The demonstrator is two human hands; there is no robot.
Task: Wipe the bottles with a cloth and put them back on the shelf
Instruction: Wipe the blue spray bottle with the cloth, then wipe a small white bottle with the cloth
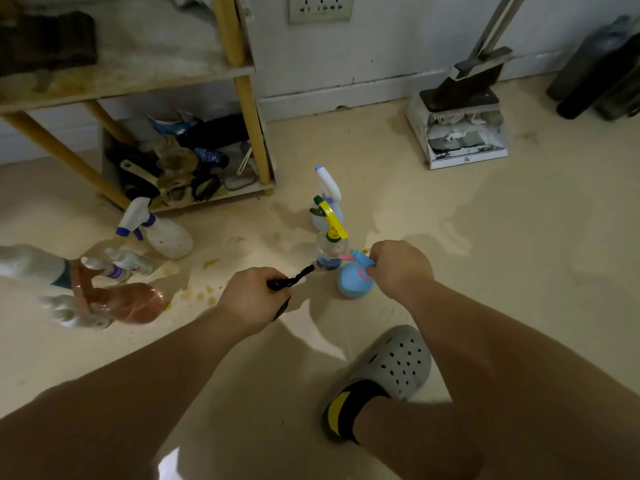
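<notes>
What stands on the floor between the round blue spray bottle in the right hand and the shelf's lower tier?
In the head view, two upright spray bottles: a clear yellow-triggered one and a pale blue, white-headed one behind it.

Spray bottles on a floor, both hands busy

Right hand (398, 268) grips a blue spray bottle (353, 280); at its nine o'clock, left hand (251, 299) clutches a dark cloth (291, 281).

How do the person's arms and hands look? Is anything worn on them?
Both forearms are bare, with no sleeve in view. The left hand and the right hand wear no gloves, and no ring, watch or bracelet shows on the fingers or wrists.
</notes>
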